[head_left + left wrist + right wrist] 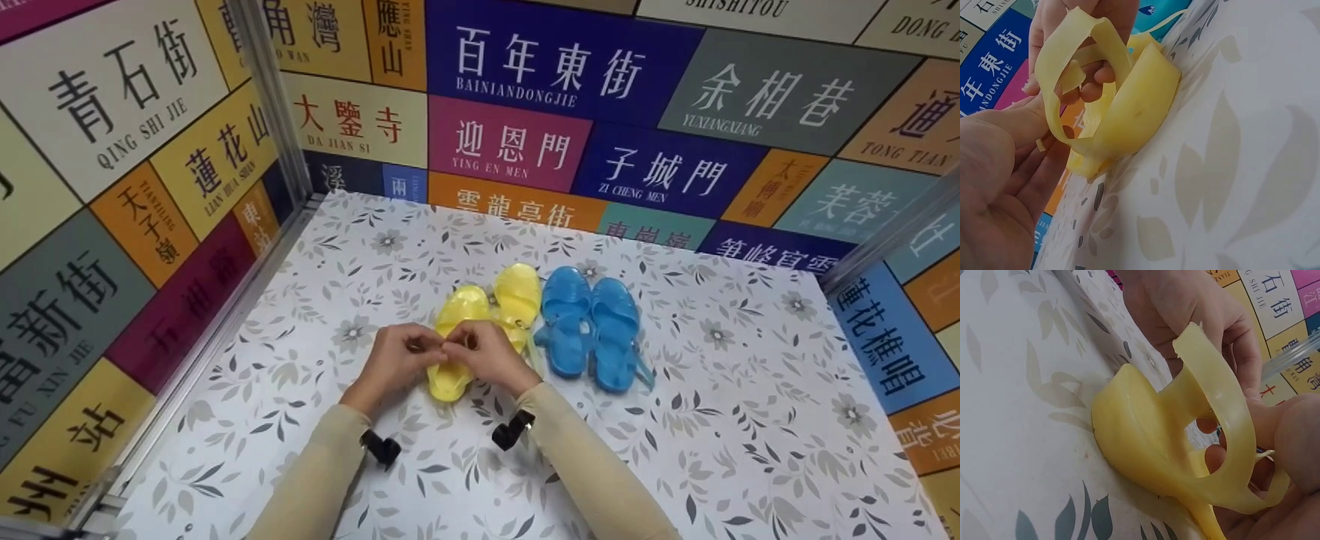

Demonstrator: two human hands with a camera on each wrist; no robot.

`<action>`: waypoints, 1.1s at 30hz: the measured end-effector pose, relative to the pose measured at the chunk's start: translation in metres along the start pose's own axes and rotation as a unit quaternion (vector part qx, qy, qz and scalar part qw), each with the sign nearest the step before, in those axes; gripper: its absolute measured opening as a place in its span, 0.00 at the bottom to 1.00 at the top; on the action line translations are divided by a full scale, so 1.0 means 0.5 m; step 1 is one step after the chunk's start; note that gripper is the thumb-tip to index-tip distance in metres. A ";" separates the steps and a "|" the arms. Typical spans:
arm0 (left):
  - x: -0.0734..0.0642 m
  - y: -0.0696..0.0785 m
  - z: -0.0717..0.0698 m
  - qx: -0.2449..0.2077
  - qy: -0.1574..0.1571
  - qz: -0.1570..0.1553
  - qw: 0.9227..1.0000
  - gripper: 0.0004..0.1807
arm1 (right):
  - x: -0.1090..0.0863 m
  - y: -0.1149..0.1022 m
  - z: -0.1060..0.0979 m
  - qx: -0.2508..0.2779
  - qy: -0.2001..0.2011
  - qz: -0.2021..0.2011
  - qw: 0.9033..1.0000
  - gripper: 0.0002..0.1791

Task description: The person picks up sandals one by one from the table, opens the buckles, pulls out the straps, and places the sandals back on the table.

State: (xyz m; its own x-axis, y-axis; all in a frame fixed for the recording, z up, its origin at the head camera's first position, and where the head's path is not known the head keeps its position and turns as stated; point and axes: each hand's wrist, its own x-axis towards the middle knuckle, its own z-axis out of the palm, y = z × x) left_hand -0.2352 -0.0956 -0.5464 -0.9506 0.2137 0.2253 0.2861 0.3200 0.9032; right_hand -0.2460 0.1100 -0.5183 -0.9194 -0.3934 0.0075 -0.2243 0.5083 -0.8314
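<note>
A yellow jelly sandal lies sole down on the table, heel toward me. Its ankle strap stands up in a loop above the heel cup. On the left side of the sandal, my left hand pinches the strap with thumb and fingers. From the right, my right hand grips the strap too, the fingertips of both hands meeting over the sandal. The fastening is mostly hidden behind the fingers. A second yellow sandal sits just beyond my right hand, partly covered by it.
Two blue sandals stand side by side to the right, one with its strap sticking out. A white leaf-patterned cloth covers the table. Panels with street names rise behind and at both sides, joined by metal posts.
</note>
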 end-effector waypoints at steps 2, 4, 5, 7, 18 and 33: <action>0.001 0.001 -0.001 0.001 -0.001 -0.002 1.000 0.08 | 0.001 0.002 -0.001 -0.005 0.001 -0.005 1.000 0.03; 0.002 0.000 -0.001 0.002 -0.002 -0.004 1.000 0.08 | 0.000 0.004 -0.001 -0.012 0.001 -0.011 1.000 0.04; 0.001 0.000 -0.002 0.005 -0.002 -0.006 1.000 0.08 | 0.000 0.005 -0.002 -0.017 0.000 -0.013 1.000 0.05; 0.001 -0.002 -0.003 0.010 -0.002 -0.011 1.000 0.08 | 0.000 0.008 -0.003 -0.027 -0.002 -0.018 0.999 0.06; 0.004 0.005 -0.007 0.013 -0.002 -0.006 1.000 0.08 | 0.002 0.006 -0.004 -0.035 -0.004 -0.028 0.999 0.08; 0.002 0.002 -0.009 0.016 -0.005 0.000 1.000 0.09 | 0.001 0.006 0.004 -0.036 -0.007 -0.015 0.999 0.07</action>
State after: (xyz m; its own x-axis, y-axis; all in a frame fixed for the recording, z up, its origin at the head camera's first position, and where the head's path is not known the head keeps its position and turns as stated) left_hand -0.2363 -0.0991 -0.5438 -0.9490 0.2238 0.2219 0.2907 0.3496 0.8906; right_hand -0.2464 0.1096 -0.5219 -0.9077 -0.4189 0.0232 -0.2738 0.5497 -0.7892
